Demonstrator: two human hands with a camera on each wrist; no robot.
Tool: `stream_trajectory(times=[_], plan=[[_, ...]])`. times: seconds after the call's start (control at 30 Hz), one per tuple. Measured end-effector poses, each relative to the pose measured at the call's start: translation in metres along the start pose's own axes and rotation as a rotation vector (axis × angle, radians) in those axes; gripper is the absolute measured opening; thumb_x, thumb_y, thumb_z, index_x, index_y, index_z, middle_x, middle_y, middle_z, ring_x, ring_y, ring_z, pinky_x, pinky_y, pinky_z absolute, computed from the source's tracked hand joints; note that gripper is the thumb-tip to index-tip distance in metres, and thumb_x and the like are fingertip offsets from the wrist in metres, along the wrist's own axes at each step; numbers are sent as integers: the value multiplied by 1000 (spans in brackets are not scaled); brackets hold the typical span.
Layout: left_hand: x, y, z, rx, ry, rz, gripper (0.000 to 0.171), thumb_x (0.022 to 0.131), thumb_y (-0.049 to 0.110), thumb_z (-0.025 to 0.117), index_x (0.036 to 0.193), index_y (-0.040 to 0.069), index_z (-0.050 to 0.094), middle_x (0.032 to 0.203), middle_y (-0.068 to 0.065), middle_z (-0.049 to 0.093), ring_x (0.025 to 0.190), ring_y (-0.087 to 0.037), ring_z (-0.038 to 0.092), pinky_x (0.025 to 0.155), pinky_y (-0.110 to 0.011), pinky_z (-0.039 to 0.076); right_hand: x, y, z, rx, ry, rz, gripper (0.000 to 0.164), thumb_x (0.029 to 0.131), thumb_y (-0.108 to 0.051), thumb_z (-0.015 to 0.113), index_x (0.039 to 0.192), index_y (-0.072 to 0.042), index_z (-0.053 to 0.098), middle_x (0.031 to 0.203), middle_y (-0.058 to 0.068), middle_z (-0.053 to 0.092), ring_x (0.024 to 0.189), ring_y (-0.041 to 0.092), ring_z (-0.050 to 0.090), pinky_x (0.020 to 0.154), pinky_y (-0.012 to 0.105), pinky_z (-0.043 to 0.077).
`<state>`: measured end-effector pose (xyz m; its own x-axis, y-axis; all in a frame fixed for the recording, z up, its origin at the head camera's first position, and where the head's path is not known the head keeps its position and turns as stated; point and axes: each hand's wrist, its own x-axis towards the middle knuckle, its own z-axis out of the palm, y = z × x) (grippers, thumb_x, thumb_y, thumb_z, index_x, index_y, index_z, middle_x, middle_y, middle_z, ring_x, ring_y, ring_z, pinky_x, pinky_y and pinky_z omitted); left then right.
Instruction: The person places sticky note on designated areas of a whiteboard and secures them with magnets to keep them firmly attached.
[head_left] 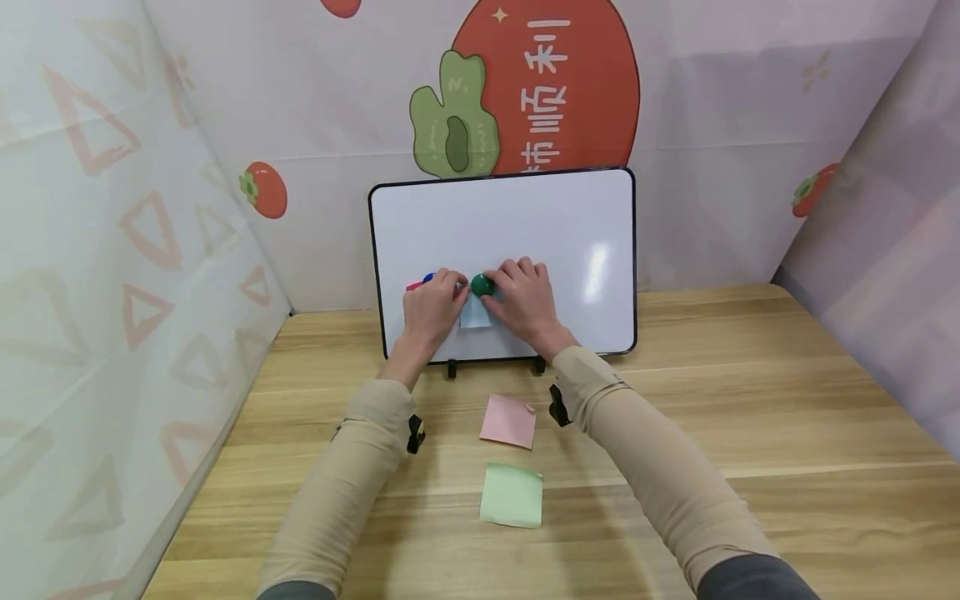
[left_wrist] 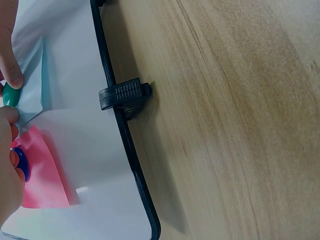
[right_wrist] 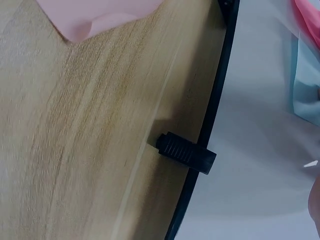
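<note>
On the whiteboard (head_left: 502, 225), a light blue sticky note (head_left: 474, 316) lies between both hands. My right hand (head_left: 527, 297) pinches a round green magnet (head_left: 482, 285) over the note's upper part. The fingertips of my left hand (head_left: 432, 312) pinch the note's left edge, close to the magnet. Just behind that hand, a bright pink sticky note (left_wrist: 46, 176) is on the board with a blue magnet (left_wrist: 21, 164) on it, partly covered by the left fingers. In the right wrist view only a bit of the right hand (right_wrist: 315, 206) shows at the edge.
A pale pink sticky note (head_left: 508, 422) and a pale green one (head_left: 512, 496) lie on the wooden table (head_left: 750, 417) before the board. Black clip feet (head_left: 452, 368) support the board's lower edge. A printed cloth (head_left: 712, 125) hangs behind it.
</note>
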<state>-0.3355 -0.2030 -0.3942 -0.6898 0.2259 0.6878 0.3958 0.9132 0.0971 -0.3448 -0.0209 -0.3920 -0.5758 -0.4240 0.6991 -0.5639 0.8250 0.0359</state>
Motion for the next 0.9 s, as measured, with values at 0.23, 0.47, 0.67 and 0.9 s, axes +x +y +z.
stream_trajectory(times=[0.23, 0.47, 0.67, 0.9], plan=[[0, 1, -1, -2, 6, -1, 14, 95, 24, 68, 98, 11, 73, 87, -4, 72, 57, -17, 62, 45, -26, 39, -1, 1, 2, 5, 15, -6, 37, 89, -36, 75, 118, -13, 71, 101, 5, 66, 91, 26, 56, 80, 42, 41], [1, 2, -2, -13, 16, 3, 14, 95, 23, 68, 97, 10, 73, 85, -5, 71, 55, -17, 59, 43, -25, 36, -2, 1, 4, -6, 11, 23, 39, 90, -37, 73, 121, -14, 69, 104, 6, 65, 92, 28, 56, 80, 44, 41], [0, 4, -1, -21, 20, 12, 13, 94, 22, 68, 98, 10, 73, 84, -4, 70, 54, -17, 59, 43, -25, 35, -5, 0, 0, 0, 17, 24, 43, 89, -38, 73, 125, -14, 67, 108, 8, 63, 93, 29, 56, 80, 45, 42], [-3, 7, -4, -39, -41, 7, 21, 97, 31, 65, 101, 12, 73, 85, -2, 70, 53, -15, 56, 44, -24, 33, -12, -2, -6, 84, -28, 34, 43, 89, -35, 74, 126, -14, 66, 109, 8, 61, 93, 29, 55, 81, 44, 42]])
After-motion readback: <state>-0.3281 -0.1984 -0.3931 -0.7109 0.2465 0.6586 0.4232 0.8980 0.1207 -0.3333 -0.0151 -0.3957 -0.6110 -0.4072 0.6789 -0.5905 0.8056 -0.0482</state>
